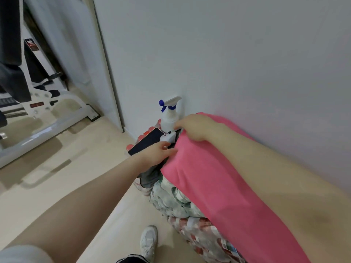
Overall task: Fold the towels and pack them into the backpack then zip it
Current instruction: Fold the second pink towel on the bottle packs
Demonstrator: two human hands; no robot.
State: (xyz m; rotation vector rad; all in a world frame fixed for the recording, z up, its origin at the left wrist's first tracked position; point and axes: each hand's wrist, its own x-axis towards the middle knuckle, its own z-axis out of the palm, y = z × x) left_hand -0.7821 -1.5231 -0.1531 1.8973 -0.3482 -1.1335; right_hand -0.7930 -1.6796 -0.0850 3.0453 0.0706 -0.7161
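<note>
Pink towel (218, 186) lies along the wall on shrink-wrapped packs (199, 234), whose blurred labels cannot be read. Right hand (199, 128) grips its far edge; left hand (157, 154) pinches the near corner beside a dark phone (146, 141) and a white spray bottle (169, 114). Grey fabric (150, 177) beneath is mostly hidden.
</note>
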